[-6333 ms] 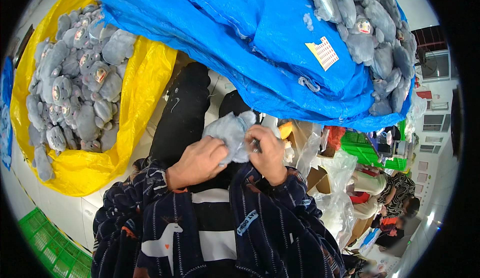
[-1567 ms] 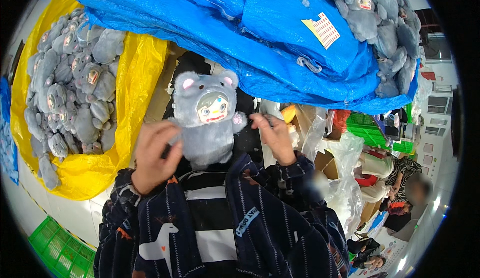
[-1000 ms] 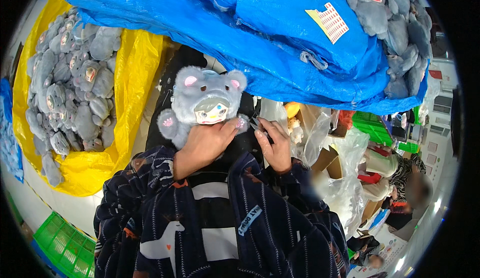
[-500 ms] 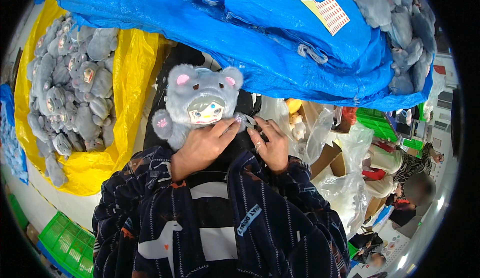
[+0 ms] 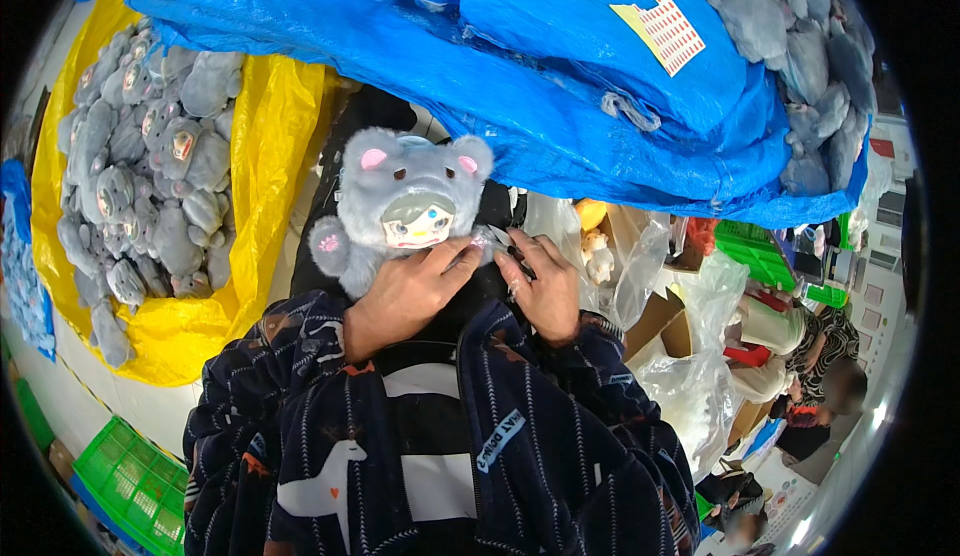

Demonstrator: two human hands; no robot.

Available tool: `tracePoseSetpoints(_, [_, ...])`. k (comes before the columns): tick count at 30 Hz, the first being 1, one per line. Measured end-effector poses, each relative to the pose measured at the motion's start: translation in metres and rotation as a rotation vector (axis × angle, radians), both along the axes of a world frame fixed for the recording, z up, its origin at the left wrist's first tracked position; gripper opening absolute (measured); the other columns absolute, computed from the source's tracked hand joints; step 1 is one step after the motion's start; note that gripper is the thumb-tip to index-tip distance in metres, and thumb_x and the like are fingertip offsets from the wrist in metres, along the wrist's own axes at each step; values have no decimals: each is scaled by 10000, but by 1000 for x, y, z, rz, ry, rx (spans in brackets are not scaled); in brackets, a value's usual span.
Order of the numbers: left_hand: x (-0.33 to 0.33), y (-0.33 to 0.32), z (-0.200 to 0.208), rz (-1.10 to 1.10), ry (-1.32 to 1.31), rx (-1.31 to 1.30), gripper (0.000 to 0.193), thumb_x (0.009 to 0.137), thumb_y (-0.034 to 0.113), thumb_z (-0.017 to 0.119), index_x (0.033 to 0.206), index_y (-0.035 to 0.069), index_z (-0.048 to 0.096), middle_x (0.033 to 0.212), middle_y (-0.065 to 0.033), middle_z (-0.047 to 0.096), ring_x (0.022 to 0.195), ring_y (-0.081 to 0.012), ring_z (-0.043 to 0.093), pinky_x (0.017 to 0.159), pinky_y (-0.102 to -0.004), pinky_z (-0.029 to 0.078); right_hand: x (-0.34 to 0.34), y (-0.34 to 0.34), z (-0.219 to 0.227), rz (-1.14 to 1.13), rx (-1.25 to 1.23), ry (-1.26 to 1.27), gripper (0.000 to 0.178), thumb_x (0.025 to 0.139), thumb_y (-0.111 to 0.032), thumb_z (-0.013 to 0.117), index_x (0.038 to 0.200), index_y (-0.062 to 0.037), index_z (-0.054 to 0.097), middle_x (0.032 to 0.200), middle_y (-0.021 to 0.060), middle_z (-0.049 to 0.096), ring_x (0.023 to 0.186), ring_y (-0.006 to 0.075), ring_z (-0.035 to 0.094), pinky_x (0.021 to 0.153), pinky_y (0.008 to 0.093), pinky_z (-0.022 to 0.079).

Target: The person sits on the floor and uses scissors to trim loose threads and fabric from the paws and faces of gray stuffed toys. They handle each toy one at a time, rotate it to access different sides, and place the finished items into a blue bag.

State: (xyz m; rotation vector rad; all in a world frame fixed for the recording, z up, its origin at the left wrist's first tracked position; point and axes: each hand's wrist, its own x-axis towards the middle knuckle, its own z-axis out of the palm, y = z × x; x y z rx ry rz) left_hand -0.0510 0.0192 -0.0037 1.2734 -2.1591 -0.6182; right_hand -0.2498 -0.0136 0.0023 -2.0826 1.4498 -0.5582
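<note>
A grey plush bear [image 5: 425, 171] with pink inner ears and a doll-like face patch sits upright on my lap. My left hand [image 5: 408, 294] lies across its lower body and pinches the paw at the bear's right-hand side between thumb and fingertips. Beside that paw, my right hand [image 5: 545, 286] is closed on a small pointed metal tool [image 5: 497, 237], its tip touching or very near the paw. Most of the tool is hidden by the fingers, so its exact kind cannot be told.
At left, a yellow sack [image 5: 275, 146] holds many similar grey plush toys [image 5: 150, 196]. A blue tarp sack [image 5: 560, 86] spreads across the far side, with more toys at its right end. Clear plastic bags [image 5: 690, 396] and an open carton [image 5: 660, 321] stand at right; a green crate [image 5: 130, 481] sits lower left.
The view shifts slightly. Both hands keep nearly the same pose at the bear's paw.
</note>
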Motion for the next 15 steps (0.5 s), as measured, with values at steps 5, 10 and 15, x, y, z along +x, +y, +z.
tracePoseSetpoints(5, [0, 0, -1, 5, 2, 0, 404, 724, 13, 591, 1128, 32, 604, 1127, -122, 567, 870, -261, 635, 692, -317, 538, -6, 2, 7, 32, -47, 103, 318, 801, -231, 675, 1040, -28, 625, 882, 137, 621, 719, 333, 615, 606, 383, 501])
tracePoseSetpoints(10, [1, 1, 0, 7, -8, -9, 406, 727, 13, 591, 1133, 33, 602, 1124, -119, 570, 868, -256, 636, 677, -306, 543, -6, 3, 13, 43, -20, 141, 317, 804, -237, 671, 1042, -34, 626, 876, 129, 620, 721, 330, 618, 601, 387, 500])
tracePoseSetpoints(15, [0, 0, 0, 1, 2, -7, 411, 729, 18, 592, 1140, 37, 600, 1125, -115, 570, 862, -253, 636, 672, -306, 542, -5, 4, 7, 21, -50, 123, 313, 801, -235, 673, 1044, -43, 628, 858, 124, 615, 710, 328, 616, 593, 390, 496])
